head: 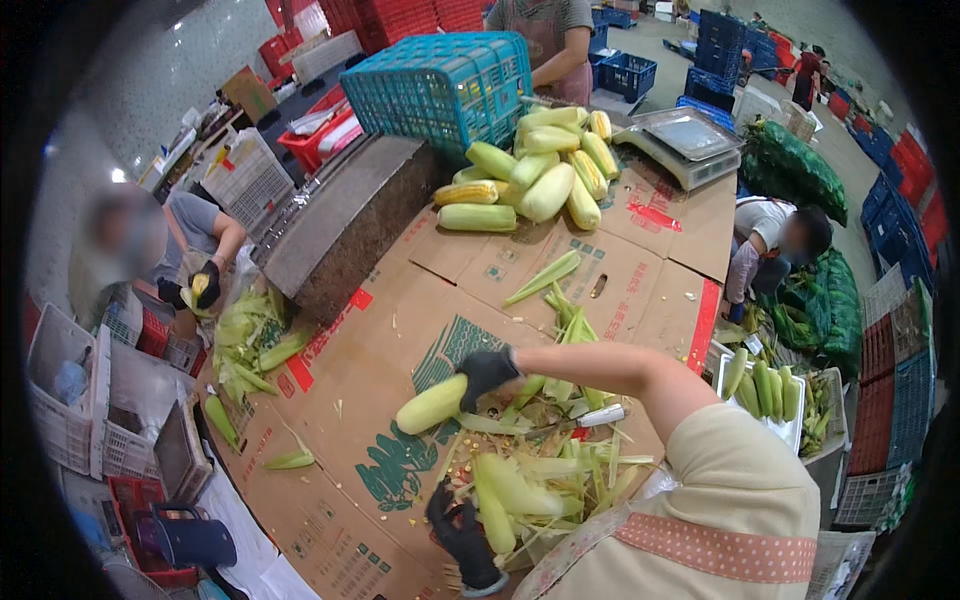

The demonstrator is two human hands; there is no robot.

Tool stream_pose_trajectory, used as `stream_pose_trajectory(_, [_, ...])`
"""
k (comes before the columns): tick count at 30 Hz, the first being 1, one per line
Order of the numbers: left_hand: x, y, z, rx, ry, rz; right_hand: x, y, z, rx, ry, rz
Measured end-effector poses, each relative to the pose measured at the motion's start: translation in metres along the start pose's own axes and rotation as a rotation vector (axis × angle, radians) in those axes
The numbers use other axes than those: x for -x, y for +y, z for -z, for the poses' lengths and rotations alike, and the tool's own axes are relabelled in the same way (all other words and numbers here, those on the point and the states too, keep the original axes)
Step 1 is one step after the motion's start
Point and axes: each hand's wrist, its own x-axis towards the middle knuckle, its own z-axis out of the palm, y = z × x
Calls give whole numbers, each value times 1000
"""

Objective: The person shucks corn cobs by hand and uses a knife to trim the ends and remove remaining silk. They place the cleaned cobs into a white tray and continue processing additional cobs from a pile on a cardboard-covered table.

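Observation:
My right hand, in a black glove, grips a pale green ear of corn by one end above the cardboard-covered table. Nearer my body, my left hand, also gloved in black, has its fingers apart beside a husked-looking green ear; another, blurred ear lies against it. Loose husks and scattered kernels surround them. Between the hands and my right forearm lies a knife with a white handle, its blade partly under husks. A pile of corn ears, some showing yellow kernels, sits at the table's far side.
A weighing scale and a teal crate stand at the far edge, beside a dark metal block. At left a gloved co-worker handles corn over husks. Another person bends at right near a white tray of ears.

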Motion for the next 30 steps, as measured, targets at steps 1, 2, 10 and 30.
stream_pose_trajectory(1, [-5, -8, 13, 67, 107, 15, 23, -22, 0, -63, -38, -93])
stream_pose_trajectory(2, [-14, -16, 27, 102, 102, -8, 49, -39, 6, -64, -2, -43])
stream_pose_trajectory(10, [18, 122, -8, -430, -274, -697, 200, -195, 38, 76, 185, 531])
stream_pose_trajectory(30, [113, 83, -8, 795, -489, 303, 272, -233, -35, -344, 392, 369])
